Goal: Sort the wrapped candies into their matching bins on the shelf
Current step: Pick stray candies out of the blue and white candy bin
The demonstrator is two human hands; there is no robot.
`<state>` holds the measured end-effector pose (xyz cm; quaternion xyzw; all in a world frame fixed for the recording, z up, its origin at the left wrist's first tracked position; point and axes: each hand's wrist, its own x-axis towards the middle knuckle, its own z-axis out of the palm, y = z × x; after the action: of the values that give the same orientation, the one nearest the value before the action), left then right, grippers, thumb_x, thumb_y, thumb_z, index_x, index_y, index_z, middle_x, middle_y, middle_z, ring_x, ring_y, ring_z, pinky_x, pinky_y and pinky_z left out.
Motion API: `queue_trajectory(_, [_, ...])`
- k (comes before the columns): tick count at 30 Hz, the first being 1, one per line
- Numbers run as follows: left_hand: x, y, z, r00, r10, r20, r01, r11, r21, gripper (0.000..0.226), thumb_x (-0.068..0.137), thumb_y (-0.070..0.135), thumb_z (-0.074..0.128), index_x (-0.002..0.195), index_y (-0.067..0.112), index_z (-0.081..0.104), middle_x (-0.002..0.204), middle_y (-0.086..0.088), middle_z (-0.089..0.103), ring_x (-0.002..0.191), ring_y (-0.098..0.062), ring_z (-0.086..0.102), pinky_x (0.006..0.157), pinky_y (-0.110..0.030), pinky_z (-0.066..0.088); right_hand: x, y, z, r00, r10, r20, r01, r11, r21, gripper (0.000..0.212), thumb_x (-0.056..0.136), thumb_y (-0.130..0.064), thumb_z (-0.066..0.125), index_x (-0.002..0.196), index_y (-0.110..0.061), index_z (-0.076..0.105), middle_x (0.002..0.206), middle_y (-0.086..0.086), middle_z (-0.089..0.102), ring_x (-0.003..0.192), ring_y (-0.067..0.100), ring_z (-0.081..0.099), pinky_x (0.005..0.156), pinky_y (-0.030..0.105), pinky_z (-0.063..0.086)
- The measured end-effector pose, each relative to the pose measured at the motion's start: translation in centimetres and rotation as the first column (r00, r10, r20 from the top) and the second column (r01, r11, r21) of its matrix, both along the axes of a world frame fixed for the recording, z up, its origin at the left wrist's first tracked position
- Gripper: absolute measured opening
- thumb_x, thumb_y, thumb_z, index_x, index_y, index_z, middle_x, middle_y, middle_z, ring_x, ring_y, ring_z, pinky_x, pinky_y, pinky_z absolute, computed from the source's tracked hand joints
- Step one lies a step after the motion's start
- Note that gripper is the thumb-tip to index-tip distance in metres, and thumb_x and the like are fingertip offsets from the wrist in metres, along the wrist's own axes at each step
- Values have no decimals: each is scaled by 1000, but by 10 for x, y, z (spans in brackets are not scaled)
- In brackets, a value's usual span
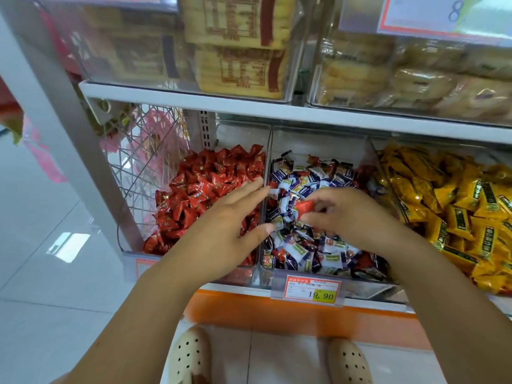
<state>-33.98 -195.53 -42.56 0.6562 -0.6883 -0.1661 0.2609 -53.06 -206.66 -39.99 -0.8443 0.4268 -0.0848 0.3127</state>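
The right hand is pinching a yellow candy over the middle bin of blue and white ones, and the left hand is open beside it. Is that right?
Not quite. The head view shows the right hand pinching a red candy, not a yellow one. The rest holds: it is over the middle bin of blue and white candies, with the left hand open beside it.

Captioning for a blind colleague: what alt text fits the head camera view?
The right hand pinches a red wrapped candy above the clear middle bin of blue-and-white wrapped candies, while the open left hand hovers over the left bin of red wrapped candies. Yellow wrapped candies lie farther right.
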Motion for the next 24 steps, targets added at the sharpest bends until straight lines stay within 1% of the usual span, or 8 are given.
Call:
queue_trajectory(5, [0, 6, 1, 998, 59, -10, -60, 998, -30, 65, 87, 53, 54, 145, 45, 25, 139, 34, 21, 128, 18, 14, 96, 5, 4, 31, 0, 17, 888, -215, 407, 231, 973, 10, 11, 89, -30, 64, 95, -22, 68, 85, -8, 67, 75, 9, 61, 72, 27, 48])
queue_trajectory(7, [1, 7, 2, 997, 75, -17, -76, 997, -28, 68, 85, 54, 57, 145, 44, 28, 138, 32, 25, 127, 17, 17, 94, 7, 5, 54, 0, 18, 820, -198, 537, 225, 974, 17, 11, 89, -27, 65, 98, -23, 70, 86, -12, 69, 75, 3, 62, 70, 15, 46])
queue_trajectory(11, [3, 7, 2, 996, 79, -45, -80, 997, -22, 69, 81, 55, 61, 143, 44, 34, 146, 25, 33, 132, 12, 26, 98, 3, 12, 83, 6, 11, 811, -98, 577, -12, 983, 184, 36, 96, -29, 55, 132, -31, 54, 129, -17, 56, 113, -7, 50, 88, 5, 36])
queue_trajectory(14, [5, 6, 2, 996, 74, -58, -75, 997, -14, 69, 80, 54, 62, 142, 45, 34, 138, 34, 28, 123, 22, 20, 94, 8, 8, 72, -4, 10, 812, -157, 562, 26, 972, 233, 29, 99, -30, 47, 125, -39, 56, 123, -20, 56, 109, -7, 52, 85, 9, 39])
queue_trajectory(17, [6, 5, 2, 997, 74, -37, -74, 997, -2, 69, 80, 56, 61, 142, 48, 32, 135, 38, 24, 123, 22, 18, 96, 4, 8, 36, -19, 18, 911, -210, 354, 143, 968, 206, 23, 98, -17, 51, 98, -34, 66, 103, -7, 69, 94, 10, 67, 82, 23, 53])
queue_trajectory(20, [5, 3, 3, 998, 66, -15, -66, 998, -11, 69, 80, 54, 62, 142, 47, 33, 141, 34, 27, 128, 17, 21, 103, -4, 13, 4, -20, 18, 996, -85, -30, 90, 969, 230, 21, 91, -7, 60, 88, -24, 72, 82, -3, 73, 75, 11, 69, 62, 18, 53])
queue_trajectory(22, [3, 2, 5, 998, 59, 1, -59, 998, -22, 69, 81, 52, 63, 142, 46, 33, 145, 31, 28, 132, 13, 22, 108, -10, 15, -3, -13, 10, 981, 29, -192, 7, 983, 183, 19, 87, -9, 65, 87, -26, 73, 83, -8, 72, 77, 8, 67, 62, 11, 47])
queue_trajectory(24, [2, 1, 8, 998, 56, 17, -55, 998, -22, 69, 81, 51, 64, 142, 46, 34, 147, 28, 28, 135, 9, 24, 111, -15, 17, -2, -8, -3, 941, 105, -323, -93, 994, 52, 22, 87, -14, 67, 105, -26, 71, 104, -9, 69, 89, 6, 60, 66, 6, 40])
